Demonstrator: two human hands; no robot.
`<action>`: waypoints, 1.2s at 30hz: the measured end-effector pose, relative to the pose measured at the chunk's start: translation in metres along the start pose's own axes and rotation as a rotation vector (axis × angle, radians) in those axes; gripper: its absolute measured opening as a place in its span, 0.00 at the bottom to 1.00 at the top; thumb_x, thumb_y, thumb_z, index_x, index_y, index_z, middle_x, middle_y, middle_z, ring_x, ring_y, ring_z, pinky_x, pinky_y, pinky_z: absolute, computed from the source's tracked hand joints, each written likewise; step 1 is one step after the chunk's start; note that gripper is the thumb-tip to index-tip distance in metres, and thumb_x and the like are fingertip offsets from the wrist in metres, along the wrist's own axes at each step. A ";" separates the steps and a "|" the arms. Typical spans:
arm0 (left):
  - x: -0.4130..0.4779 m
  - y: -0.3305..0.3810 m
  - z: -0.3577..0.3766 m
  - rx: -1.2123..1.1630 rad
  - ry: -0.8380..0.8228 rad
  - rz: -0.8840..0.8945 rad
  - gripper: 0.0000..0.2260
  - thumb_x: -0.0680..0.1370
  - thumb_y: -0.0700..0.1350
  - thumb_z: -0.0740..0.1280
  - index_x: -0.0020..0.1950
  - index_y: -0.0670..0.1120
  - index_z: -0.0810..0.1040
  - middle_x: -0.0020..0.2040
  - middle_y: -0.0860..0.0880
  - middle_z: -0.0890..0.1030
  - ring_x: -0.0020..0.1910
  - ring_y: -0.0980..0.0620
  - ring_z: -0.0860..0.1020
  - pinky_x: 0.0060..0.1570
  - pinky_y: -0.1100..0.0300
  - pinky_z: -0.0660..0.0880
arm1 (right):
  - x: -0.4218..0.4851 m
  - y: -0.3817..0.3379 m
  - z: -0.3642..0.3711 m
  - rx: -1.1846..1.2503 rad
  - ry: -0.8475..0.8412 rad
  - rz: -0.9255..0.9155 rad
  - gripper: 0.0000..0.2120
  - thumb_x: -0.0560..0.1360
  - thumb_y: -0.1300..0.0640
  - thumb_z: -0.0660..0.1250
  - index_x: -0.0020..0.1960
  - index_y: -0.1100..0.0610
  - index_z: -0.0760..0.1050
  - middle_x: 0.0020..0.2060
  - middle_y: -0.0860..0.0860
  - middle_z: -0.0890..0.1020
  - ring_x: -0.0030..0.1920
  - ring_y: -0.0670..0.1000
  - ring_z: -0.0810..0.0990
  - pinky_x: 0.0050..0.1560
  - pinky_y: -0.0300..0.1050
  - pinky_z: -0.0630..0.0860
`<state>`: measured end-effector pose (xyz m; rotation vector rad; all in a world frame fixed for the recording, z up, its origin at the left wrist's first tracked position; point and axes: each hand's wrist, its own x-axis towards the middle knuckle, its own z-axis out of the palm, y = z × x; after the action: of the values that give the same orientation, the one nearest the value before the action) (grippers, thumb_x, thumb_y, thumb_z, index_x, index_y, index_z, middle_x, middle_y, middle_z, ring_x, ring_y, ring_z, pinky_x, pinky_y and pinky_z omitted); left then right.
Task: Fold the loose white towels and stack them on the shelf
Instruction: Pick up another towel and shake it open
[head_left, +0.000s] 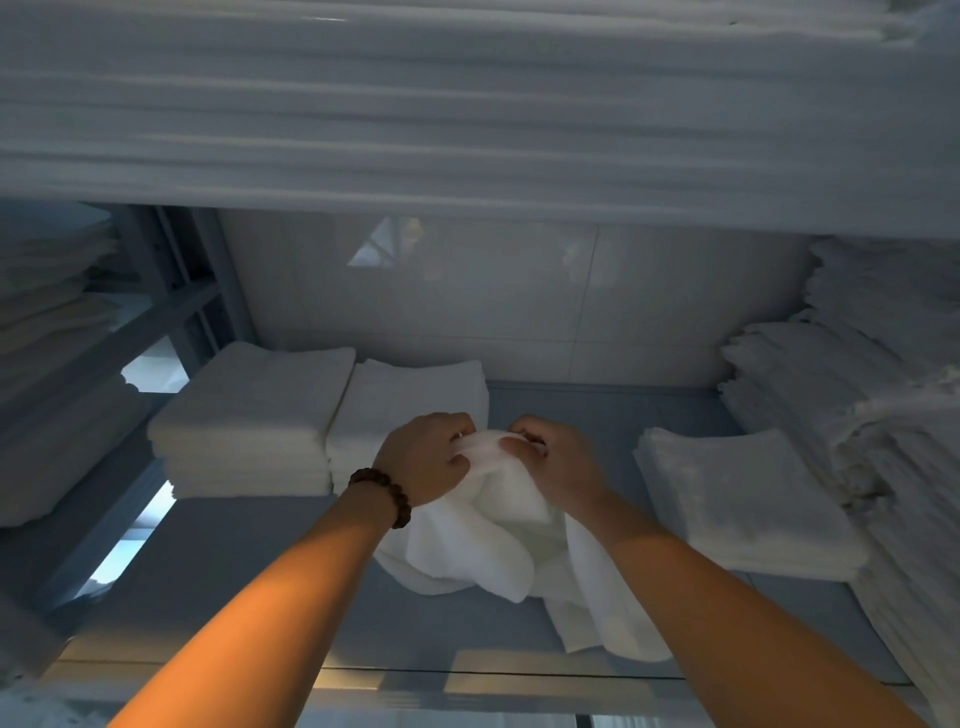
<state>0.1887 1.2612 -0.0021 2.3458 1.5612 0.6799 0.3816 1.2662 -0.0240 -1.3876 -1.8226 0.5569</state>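
1. The loose towel (483, 551) is partly covered. Its top bunch lies under the left hand (423, 457) and right hand (558, 460), and the right forearm (727, 613) hides its right side.
2. The fingertips of both hands are buried in the cloth they pinch, so the number of gripping fingers cannot be told.
3. The left forearm (270, 613) and the right forearm run off the bottom edge.
4. The folded stack (410, 400) has its near corner hidden by the left hand.
5. The right-hand piles (893, 426) are cut by the right edge.
6. The upper linens (467, 114) are blurred and cut by the top edge, and their layers cannot be counted.
7. The left piles (52, 322) are dim and cut by the left edge.
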 end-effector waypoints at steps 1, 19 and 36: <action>-0.001 -0.002 0.000 0.024 -0.004 -0.016 0.06 0.71 0.40 0.63 0.45 0.50 0.73 0.39 0.52 0.76 0.39 0.51 0.75 0.36 0.59 0.70 | 0.001 -0.001 -0.002 -0.002 0.027 0.005 0.03 0.74 0.52 0.68 0.41 0.49 0.78 0.33 0.45 0.79 0.34 0.45 0.75 0.39 0.43 0.71; -0.023 -0.025 -0.019 -0.410 0.102 -0.116 0.08 0.76 0.40 0.65 0.48 0.54 0.74 0.32 0.48 0.77 0.29 0.55 0.74 0.28 0.63 0.71 | 0.019 0.021 -0.032 -0.215 0.149 0.150 0.08 0.73 0.49 0.69 0.42 0.54 0.79 0.36 0.49 0.80 0.41 0.52 0.79 0.38 0.41 0.65; -0.041 -0.023 0.001 -0.397 0.030 -0.038 0.05 0.75 0.40 0.68 0.42 0.49 0.76 0.43 0.52 0.76 0.44 0.57 0.75 0.46 0.67 0.71 | 0.005 0.021 -0.026 -0.245 0.184 0.144 0.08 0.73 0.49 0.68 0.42 0.53 0.80 0.37 0.50 0.83 0.40 0.53 0.79 0.39 0.44 0.72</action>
<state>0.1575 1.2333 -0.0235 2.0171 1.3319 0.9229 0.4148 1.2750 -0.0218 -1.6854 -1.6938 0.2722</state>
